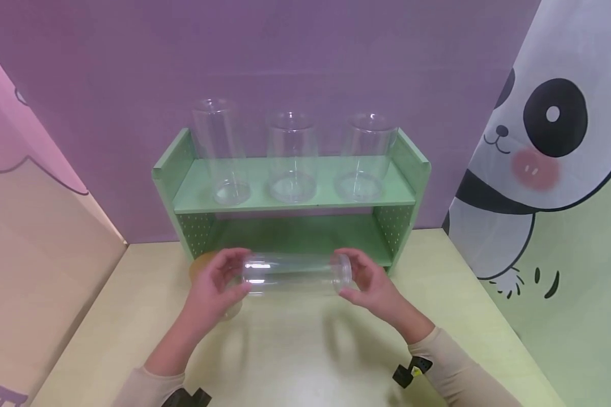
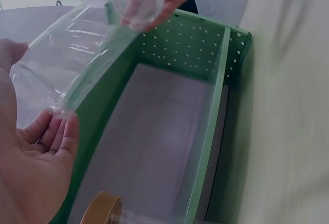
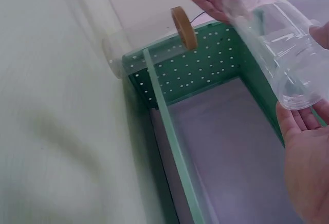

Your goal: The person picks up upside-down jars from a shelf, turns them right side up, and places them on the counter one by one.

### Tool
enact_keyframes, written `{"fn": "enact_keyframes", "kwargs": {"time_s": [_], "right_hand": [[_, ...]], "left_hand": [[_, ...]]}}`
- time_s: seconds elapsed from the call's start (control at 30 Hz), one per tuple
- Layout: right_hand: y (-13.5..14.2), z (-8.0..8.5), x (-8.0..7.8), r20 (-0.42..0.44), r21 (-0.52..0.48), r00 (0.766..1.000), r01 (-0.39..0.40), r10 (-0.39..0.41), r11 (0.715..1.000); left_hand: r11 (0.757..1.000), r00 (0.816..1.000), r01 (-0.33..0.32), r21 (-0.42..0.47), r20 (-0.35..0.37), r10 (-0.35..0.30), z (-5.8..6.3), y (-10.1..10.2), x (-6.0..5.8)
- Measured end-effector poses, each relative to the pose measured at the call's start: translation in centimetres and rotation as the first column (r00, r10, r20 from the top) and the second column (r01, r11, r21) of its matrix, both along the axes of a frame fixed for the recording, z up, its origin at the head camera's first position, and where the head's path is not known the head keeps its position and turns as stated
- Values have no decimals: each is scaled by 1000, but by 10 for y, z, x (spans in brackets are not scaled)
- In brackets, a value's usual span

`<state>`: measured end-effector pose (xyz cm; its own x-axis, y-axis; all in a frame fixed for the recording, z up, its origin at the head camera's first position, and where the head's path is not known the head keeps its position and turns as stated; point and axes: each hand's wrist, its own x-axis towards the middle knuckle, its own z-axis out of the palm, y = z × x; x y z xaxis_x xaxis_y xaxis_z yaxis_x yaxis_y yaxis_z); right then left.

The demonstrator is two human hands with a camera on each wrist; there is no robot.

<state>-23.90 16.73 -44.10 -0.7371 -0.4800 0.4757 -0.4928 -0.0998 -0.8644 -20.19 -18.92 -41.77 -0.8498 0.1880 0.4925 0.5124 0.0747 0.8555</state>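
Observation:
A clear cylindrical jar (image 1: 290,274) lies sideways in the air above the table, in front of the green shelf. My left hand (image 1: 209,294) grips its left end between thumb and fingers. At the other end, by a ringed rim or base, my right hand (image 1: 374,288) holds it the same way. The right wrist view shows the jar (image 3: 293,39) as see-through, with nothing visible inside. Partly hidden behind my left hand is another clear jar with a brown-orange lid (image 3: 184,28); its clear body (image 1: 232,311) shows below that hand.
A two-level green shelf (image 1: 295,208) stands at the back of the table (image 1: 295,362). On its upper level are a tall clear jar (image 1: 216,141) at left and two shorter clear jars, one central (image 1: 292,150), one at right (image 1: 365,150). Printed panels flank the table.

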Motion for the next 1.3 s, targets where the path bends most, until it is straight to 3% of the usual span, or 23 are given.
{"fn": "enact_keyframes", "kwargs": {"time_s": [0.33, 0.57, 0.77, 0.9, 1.03, 1.3], "right_hand": [[6, 24, -2, 158, -126, 987, 17, 3, 992], [3, 36, -4, 202, -190, 979, 20, 19, 982], [-8, 44, -5, 254, -183, 965, 111, -62, 977], [-18, 48, -7, 214, -196, 976, 80, -37, 977], [-27, 54, -4, 150, -142, 988, 49, -27, 989], [-42, 62, 4, 132, -39, 991, 0, 6, 999]], "left_hand": [[968, 998, -3, -250, 60, 19, -7, 1, 6], [945, 998, 14, -327, 60, 6, -16, 13, 6], [930, 996, 53, -364, 90, -22, -28, 28, 5], [914, 991, 72, -400, 130, -21, -35, 37, 4], [914, 982, 120, -388, 184, -51, -40, 45, 3], [914, 979, 147, -379, 186, -81, -50, 61, -1]]}}
